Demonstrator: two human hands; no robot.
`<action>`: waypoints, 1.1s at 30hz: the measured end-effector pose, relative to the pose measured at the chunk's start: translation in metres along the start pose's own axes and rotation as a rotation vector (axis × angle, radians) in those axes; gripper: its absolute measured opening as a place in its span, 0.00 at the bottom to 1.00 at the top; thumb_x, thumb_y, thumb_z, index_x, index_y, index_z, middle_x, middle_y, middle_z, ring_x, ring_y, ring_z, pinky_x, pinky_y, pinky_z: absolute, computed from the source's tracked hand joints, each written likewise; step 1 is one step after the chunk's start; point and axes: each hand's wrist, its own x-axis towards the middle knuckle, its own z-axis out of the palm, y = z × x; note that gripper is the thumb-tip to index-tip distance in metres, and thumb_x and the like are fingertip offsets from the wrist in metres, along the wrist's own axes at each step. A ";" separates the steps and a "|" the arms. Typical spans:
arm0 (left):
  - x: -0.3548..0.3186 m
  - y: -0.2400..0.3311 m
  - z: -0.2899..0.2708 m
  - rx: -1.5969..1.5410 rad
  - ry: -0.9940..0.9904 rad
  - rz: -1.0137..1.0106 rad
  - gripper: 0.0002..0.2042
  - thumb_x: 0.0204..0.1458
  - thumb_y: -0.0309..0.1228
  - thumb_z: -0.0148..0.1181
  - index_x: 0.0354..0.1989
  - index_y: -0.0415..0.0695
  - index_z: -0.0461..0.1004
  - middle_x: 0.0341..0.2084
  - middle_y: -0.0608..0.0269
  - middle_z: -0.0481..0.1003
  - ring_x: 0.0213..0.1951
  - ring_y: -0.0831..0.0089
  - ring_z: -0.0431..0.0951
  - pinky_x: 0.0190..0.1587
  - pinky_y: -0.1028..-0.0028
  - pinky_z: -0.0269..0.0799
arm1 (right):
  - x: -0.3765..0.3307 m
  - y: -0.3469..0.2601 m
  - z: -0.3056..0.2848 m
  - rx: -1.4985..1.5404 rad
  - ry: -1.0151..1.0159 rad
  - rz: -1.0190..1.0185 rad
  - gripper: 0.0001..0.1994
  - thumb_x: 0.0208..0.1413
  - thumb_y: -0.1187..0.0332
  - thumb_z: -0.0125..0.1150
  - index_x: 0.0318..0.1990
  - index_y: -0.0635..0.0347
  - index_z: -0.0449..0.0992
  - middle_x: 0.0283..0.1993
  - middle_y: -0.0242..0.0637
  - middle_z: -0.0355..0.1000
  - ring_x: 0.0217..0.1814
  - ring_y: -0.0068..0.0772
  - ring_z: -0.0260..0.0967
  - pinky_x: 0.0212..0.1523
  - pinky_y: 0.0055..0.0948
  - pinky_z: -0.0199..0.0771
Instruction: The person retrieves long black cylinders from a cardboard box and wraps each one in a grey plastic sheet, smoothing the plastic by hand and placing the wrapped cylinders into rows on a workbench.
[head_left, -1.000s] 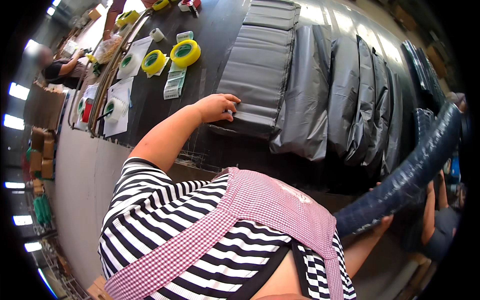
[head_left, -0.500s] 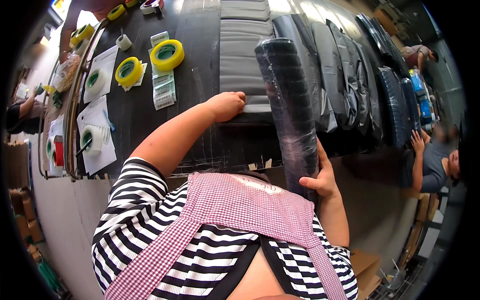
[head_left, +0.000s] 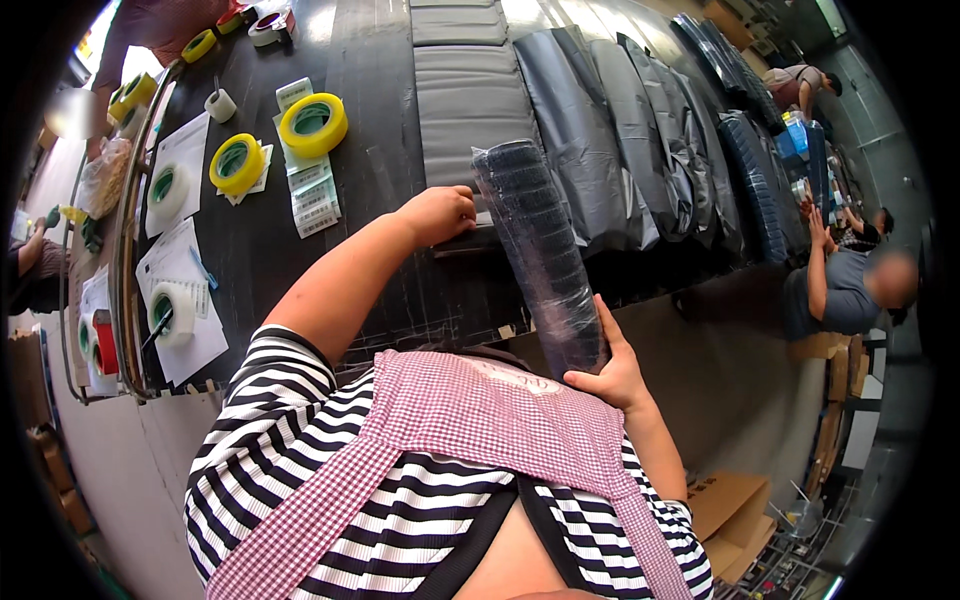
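My right hand [head_left: 607, 372] grips the lower end of a long dark roll [head_left: 535, 250] wrapped in clear plastic film. The roll stands tilted before my chest, its top end leaning left over the table's edge. My left hand [head_left: 440, 214] is closed, fingers curled, at the near end of a stack of grey padded panels [head_left: 466, 115]; whatever is inside the fingers is hidden. Right of the stack, several flat grey plastic bags [head_left: 570, 140] lie side by side on the black table [head_left: 385, 150].
Left on the table are yellow tape rolls [head_left: 313, 125], barcode label strips [head_left: 313, 190] and papers [head_left: 190, 255] bearing white tape rolls [head_left: 172, 312]. A metal rail [head_left: 127, 260] runs along the left edge. More wrapped rolls [head_left: 752, 185] and co-workers are at right; a cardboard box [head_left: 730, 510] sits below right.
The dark roll's top end has come down and left, and my right hand has shifted slightly left with it. My left hand stays closed near the padded stack. The whole view has shifted a little.
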 end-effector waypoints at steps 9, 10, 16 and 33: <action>0.000 0.001 0.001 -0.130 -0.024 -0.087 0.05 0.53 0.30 0.64 0.31 0.43 0.82 0.38 0.59 0.77 0.42 0.56 0.78 0.48 0.62 0.74 | -0.007 0.006 -0.006 0.041 0.007 0.000 0.59 0.35 0.66 0.81 0.77 0.51 0.50 0.68 0.43 0.67 0.68 0.36 0.66 0.68 0.33 0.63; 0.000 -0.001 0.002 -0.150 -0.014 -0.111 0.05 0.53 0.30 0.64 0.31 0.42 0.82 0.37 0.59 0.76 0.42 0.56 0.78 0.48 0.62 0.74 | -0.008 0.006 -0.006 0.013 0.003 0.000 0.59 0.35 0.66 0.81 0.77 0.51 0.50 0.68 0.43 0.67 0.68 0.37 0.66 0.68 0.33 0.63; 0.001 -0.011 0.018 -0.054 0.056 -0.107 0.05 0.53 0.28 0.63 0.35 0.42 0.81 0.37 0.58 0.77 0.41 0.56 0.78 0.47 0.63 0.74 | -0.011 0.011 -0.005 -0.089 -0.039 0.026 0.60 0.35 0.68 0.81 0.78 0.49 0.48 0.70 0.43 0.64 0.69 0.37 0.65 0.69 0.33 0.62; 0.013 0.032 -0.039 -0.533 0.404 -0.079 0.02 0.57 0.23 0.60 0.34 0.38 0.76 0.48 0.60 0.78 0.39 0.76 0.77 0.45 0.76 0.74 | 0.005 0.003 -0.001 -0.560 0.073 0.090 0.57 0.36 0.56 0.78 0.77 0.38 0.49 0.58 0.48 0.72 0.58 0.49 0.74 0.60 0.39 0.72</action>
